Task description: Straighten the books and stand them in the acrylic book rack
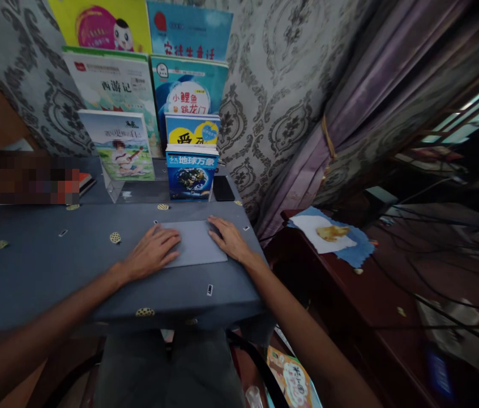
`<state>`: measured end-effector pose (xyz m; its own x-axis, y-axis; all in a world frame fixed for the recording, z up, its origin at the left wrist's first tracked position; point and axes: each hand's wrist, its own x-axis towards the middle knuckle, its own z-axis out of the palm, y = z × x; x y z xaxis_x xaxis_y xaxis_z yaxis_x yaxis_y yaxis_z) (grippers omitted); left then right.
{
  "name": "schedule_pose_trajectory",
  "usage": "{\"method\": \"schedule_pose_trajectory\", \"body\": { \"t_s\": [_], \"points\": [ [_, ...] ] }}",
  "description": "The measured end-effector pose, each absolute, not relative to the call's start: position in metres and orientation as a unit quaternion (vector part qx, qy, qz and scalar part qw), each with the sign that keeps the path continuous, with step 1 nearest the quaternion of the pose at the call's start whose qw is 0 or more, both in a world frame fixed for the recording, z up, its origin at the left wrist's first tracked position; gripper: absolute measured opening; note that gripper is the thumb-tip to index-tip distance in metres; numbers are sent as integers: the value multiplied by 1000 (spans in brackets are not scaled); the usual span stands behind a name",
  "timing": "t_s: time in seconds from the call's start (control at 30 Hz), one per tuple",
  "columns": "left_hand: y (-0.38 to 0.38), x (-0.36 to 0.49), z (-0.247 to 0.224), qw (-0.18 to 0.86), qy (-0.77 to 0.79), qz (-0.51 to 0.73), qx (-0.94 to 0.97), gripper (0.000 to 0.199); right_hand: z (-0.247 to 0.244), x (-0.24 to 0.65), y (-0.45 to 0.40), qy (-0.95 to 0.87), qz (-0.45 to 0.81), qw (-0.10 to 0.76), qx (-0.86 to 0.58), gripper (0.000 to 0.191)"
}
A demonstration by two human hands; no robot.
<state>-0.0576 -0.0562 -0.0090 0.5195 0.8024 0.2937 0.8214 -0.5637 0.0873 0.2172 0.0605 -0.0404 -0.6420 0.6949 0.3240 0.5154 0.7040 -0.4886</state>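
Observation:
On the blue-grey tablecloth (82, 243) in front of me lies a plain light-grey rectangular sheet (199, 243); its material is hard to make out. My left hand (151, 253) rests flat at the sheet's left side, fingers stretched out over its edge. At the right side, my right hand (229, 239) lies with its fingers apart, fingertips on the upper right corner. Neither hand is closed round anything. Just beyond the sheet, a blue book with a globe on its cover (191, 175) stands upright in a clear stand (137, 191).
More books stand in tiers behind, among them a white-green one (123, 147) and a teal one (191, 85). A black phone-like slab (223, 188) lies right of the stand. To the right, a dark red table (350, 294) carries a blue cloth (364, 249) and loose cables.

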Motion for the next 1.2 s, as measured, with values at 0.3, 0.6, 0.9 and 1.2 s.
{"method": "schedule_pose_trajectory", "body": {
  "t_s": [0.3,0.6,0.9,1.2],
  "points": [
    [-71,-39,1,87,-408,-59,-907,49,-39,216,58,-882,189,274,-333,38],
    [-82,-24,-3,155,-399,14,-904,58,-29,216,56,-879,215,273,-327,42],
    [-77,-34,23,37,-474,-35,-879,43,-18,221,55,-799,352,331,-359,65],
    [-82,-28,34,-153,-582,-419,-680,31,-19,208,58,-607,566,475,-293,59]
  ]
}}
